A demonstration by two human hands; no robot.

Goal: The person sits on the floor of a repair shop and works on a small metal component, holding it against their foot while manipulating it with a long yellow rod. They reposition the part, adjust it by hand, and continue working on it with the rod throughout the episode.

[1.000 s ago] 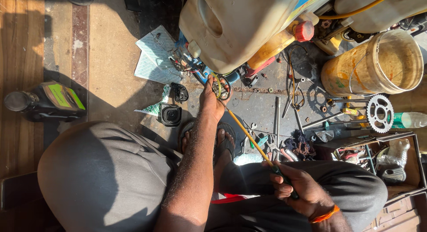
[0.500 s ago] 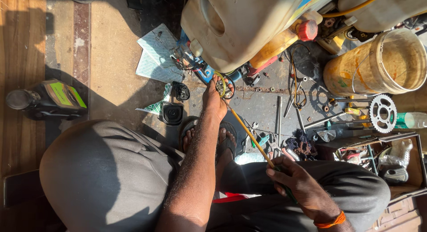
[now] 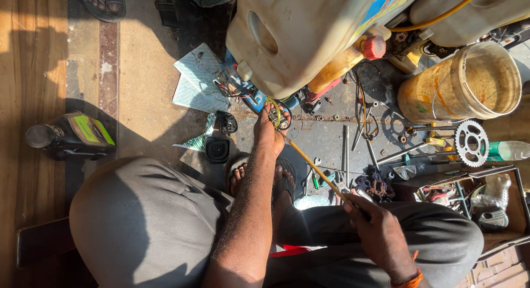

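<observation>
My left hand (image 3: 269, 134) reaches forward and pinches a thin yellow tube (image 3: 309, 162) near the base of a big cream plastic tank (image 3: 301, 31). The tube's end loops by the tank's blue fitting (image 3: 254, 100). It runs back diagonally, pulled taut, to my right hand (image 3: 375, 230). That hand is closed over the tube's near end above my right knee, and something metal pokes out of the fist. I squat, with both grey-trousered knees and my sandalled feet (image 3: 265, 180) below the hands.
A dirty yellow bucket (image 3: 461, 81) stands at the right, with a toothed sprocket (image 3: 471, 143) and a plastic bottle (image 3: 508, 150) beside it. Rods, screws and small tools litter the dark floor. A crate of parts (image 3: 480, 197) sits lower right; a dark can (image 3: 69, 136) left.
My left hand has shifted slightly along the tube near the tank, and my right hand has drawn a little closer to my knee. The tube stays taut.
</observation>
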